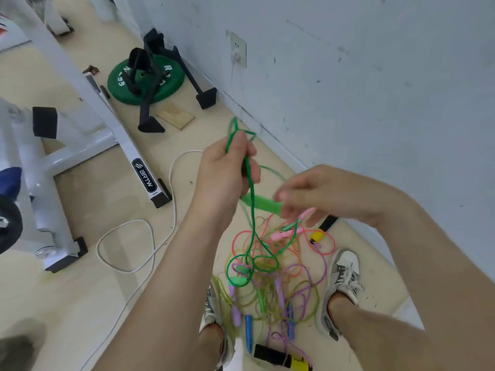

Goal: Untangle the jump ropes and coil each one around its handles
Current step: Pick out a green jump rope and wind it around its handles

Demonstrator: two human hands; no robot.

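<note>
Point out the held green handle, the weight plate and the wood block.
held green handle (261, 204): head view, middle of shaft.
weight plate (174, 83): head view, bare right face.
wood block (175, 117): head view, top face.

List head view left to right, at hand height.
White BRTW frame leg → white cable → left hand gripping green rope → green handle → right hand holding it → wall.

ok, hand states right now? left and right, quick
Left hand: closed, grip round gathered loops of the green rope.
Right hand: motion-blurred, but its fingers appear to pinch the end of the green handle.
</note>
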